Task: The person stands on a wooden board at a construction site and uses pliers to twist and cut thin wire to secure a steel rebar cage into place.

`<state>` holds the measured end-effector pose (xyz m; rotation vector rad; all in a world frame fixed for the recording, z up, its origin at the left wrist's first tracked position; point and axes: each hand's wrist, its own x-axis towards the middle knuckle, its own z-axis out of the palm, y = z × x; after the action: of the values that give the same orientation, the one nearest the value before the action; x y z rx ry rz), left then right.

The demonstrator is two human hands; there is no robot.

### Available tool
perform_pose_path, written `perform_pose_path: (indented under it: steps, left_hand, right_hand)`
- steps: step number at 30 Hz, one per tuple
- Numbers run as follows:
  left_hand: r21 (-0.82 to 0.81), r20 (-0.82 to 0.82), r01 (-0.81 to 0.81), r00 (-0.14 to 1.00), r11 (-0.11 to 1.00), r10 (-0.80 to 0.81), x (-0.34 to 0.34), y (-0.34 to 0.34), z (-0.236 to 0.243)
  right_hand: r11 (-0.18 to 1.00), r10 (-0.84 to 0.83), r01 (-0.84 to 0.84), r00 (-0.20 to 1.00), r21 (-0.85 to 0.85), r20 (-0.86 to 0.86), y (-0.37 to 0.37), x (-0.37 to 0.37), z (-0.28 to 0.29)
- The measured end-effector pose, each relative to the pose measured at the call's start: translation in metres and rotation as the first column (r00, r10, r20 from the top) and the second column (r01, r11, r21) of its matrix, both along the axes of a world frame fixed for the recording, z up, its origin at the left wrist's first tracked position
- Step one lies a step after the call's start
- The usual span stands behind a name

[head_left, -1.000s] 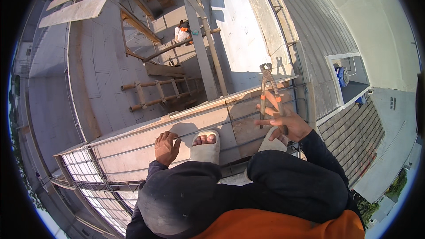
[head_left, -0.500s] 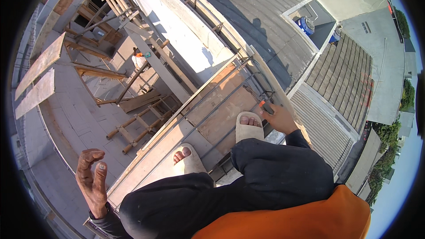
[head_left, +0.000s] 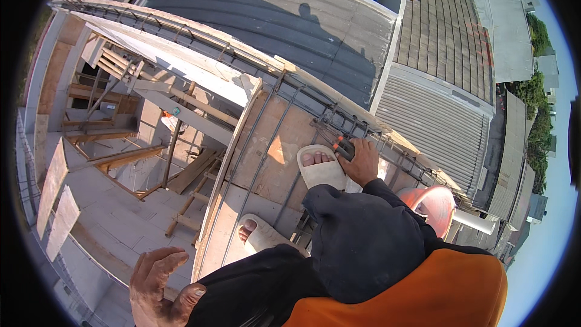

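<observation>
My right hand [head_left: 364, 163] is closed around the handles of pliers [head_left: 344, 148] with black and orange grips. Their metal jaws point up and left, close to a cage of steel reinforcing bars [head_left: 339, 122] along the formwork's edge; whether they touch a bar I cannot tell. My left hand [head_left: 154, 287] is raised beside my left knee, fingers bent and apart from the thumb, with nothing in it. Under my sandals [head_left: 322, 166] lie plywood boards [head_left: 257, 145], and long thin bars [head_left: 261, 160] run across them.
At left, the edge drops to a lower level with timber props [head_left: 173, 151], a bamboo ladder [head_left: 187, 209] and grey flooring [head_left: 115, 218]. Corrugated roofs [head_left: 266, 18] lie beyond the wall. A pinkish bucket [head_left: 433, 203] and a white pipe [head_left: 475, 221] stand near my right knee.
My view has turned, so the roofs shift left and the bucket and pipe appear. My left hand sits lower in view. My right hand still grips the pliers, whose jaws now show more plainly.
</observation>
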<state>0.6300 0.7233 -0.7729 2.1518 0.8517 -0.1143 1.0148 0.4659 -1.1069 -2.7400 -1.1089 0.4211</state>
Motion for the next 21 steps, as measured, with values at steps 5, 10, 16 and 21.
perform_pose_path:
  steps: [5, 10, 16, 21]
  left_hand:
    - [-0.007, -0.180, -0.118, 0.977, 0.993, 0.115, 0.022, -0.010, -0.018]
    - [0.106, -0.167, -0.134, 0.975, 0.985, 0.150, -0.038, 0.003, -0.034]
    - [0.388, -0.173, 0.008, 0.983, 0.922, 0.065, -0.003, 0.003, -0.024]
    - [0.628, -0.118, -0.005, 0.988, 0.778, 0.101, 0.025, -0.053, 0.004]
  right_hand:
    - [1.000, 0.022, -0.021, 0.999, 0.017, -0.035, -0.004, 0.013, -0.002]
    - [0.985, 0.174, -0.174, 0.980, 0.006, -0.097, 0.033, -0.012, 0.009]
    - [0.935, 0.253, -0.218, 0.963, 0.279, -0.095, 0.034, 0.019, -0.039]
    - [0.871, 0.198, -0.079, 0.960, 0.486, -0.199, 0.200, 0.024, 0.095]
